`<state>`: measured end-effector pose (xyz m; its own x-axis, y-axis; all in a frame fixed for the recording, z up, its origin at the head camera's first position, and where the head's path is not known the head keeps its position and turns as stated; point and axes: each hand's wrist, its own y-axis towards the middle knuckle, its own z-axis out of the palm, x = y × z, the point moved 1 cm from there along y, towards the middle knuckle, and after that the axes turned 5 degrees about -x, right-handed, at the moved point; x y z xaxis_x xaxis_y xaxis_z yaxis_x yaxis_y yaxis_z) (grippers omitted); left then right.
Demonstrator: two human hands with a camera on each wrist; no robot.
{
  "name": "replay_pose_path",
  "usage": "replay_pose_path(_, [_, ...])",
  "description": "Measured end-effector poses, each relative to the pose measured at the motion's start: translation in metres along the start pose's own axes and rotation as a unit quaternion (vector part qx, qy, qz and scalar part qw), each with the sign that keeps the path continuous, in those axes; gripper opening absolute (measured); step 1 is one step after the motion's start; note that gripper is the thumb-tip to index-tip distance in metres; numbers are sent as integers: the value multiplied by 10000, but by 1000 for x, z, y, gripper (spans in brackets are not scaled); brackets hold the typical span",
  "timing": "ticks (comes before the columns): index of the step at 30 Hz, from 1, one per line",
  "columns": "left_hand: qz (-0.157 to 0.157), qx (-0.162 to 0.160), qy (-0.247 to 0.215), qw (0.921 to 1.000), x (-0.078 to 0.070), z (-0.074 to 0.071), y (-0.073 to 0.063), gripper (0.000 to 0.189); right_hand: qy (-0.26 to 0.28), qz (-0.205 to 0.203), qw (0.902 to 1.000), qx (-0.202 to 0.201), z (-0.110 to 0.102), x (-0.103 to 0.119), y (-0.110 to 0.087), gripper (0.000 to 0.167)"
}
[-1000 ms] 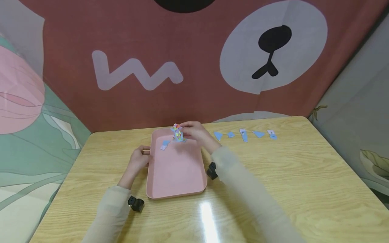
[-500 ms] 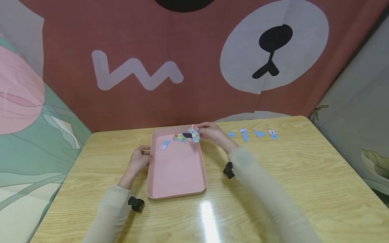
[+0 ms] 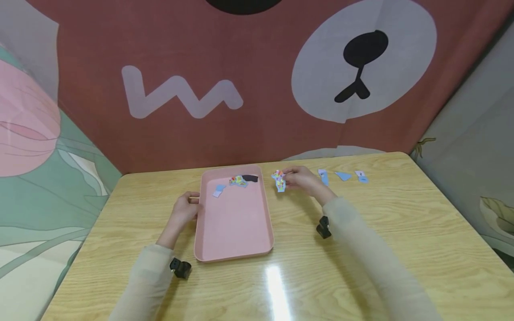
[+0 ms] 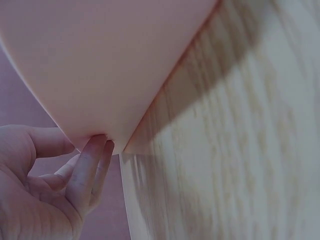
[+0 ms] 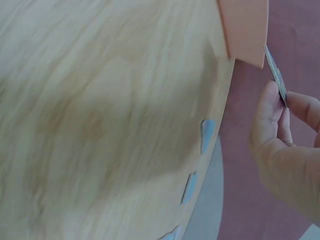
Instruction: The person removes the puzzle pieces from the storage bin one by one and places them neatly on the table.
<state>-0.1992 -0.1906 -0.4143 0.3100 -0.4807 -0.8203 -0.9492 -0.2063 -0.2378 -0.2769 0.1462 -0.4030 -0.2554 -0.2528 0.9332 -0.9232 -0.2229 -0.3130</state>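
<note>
My right hand [image 3: 306, 180] pinches a flat, irregular multicoloured piece [image 3: 279, 182] with a pale blue edge, just beyond the right side of the pink tray [image 3: 234, 232]. Seen edge-on in the right wrist view, the piece [image 5: 276, 76] sits between thumb and fingertips, off the table. My left hand [image 3: 184, 209] grips the tray's left rim; the left wrist view has fingers [image 4: 89, 170] on the outer wall and the thumb going behind the edge. Inside the tray lie a blue-and-lilac piece [image 3: 218, 191], a multicoloured piece [image 3: 238, 181] and a dark curved piece [image 3: 250, 178].
Along the wooden table's [image 3: 381, 232] back edge, right of my right hand, lie a blue-and-lilac strip [image 3: 323, 177], a blue triangle [image 3: 343, 176] and another two-tone piece [image 3: 361, 177]. The right hand blocks part of this row. A red-brown printed cloth [image 3: 261, 129] hangs behind.
My right hand has carried the multicoloured piece rightward from above the tray to beyond its right rim, uncovering the dark piece and another multicoloured piece. The left hand stays at the tray.
</note>
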Motion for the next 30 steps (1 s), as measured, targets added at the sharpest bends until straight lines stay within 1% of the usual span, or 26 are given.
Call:
replay_pose_path(8, [10,39,-81,10000,-2,1,-1,47,-181,-3,9998,35,-13,-10,-3,48])
replay_pose_path(16, [27,46,-73,10000,-3,0,-3,47,-313,221,9992,107,-22,-24,-5,49])
replay_pose_path(22, [9,62,-51,10000,-3,0,-4,48,-398,242,9986,248,-27,-31,-3,49])
replay_pose_path(27, [10,53,-27,10000,-2,0,-3,47,-327,249,9985,357,-27,-36,-3,48])
replay_pose_path(30, [23,75,-28,10000,-2,-1,-2,47,-320,213,9982,469,-28,-38,-4,51])
